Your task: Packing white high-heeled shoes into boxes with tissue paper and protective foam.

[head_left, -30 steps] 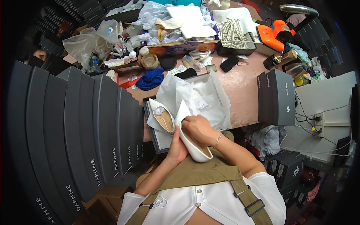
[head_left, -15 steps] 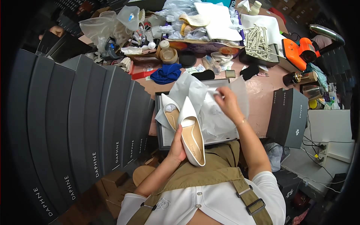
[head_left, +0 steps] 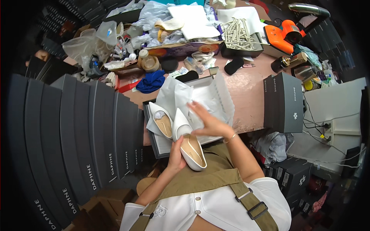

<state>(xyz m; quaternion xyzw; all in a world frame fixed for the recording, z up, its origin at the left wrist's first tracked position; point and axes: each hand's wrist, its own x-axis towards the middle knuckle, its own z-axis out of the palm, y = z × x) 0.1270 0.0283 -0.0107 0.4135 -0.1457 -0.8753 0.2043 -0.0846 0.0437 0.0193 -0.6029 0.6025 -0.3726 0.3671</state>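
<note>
Pinkish worktop [head_left: 248, 92] stretches in front of you, with dark grey boxes [head_left: 71, 134] stacked to your left. Closest in, your left hand [head_left: 176, 156] grasps a white pointed shoe [head_left: 189, 147] by its side above your lap, heel toward you. Your right hand [head_left: 210, 125], slightly blurred, has its fingers spread and released over that shoe's opening; you can't tell whether the thumb touches it. Just beyond, a second white shoe [head_left: 164, 124] lies in an open box [head_left: 154, 144] lined with tissue paper [head_left: 223, 94]. Farther off sit a crumpled blue cloth [head_left: 151, 81], then pale sticks [head_left: 239, 34] and an orange device [head_left: 275, 38].
</note>
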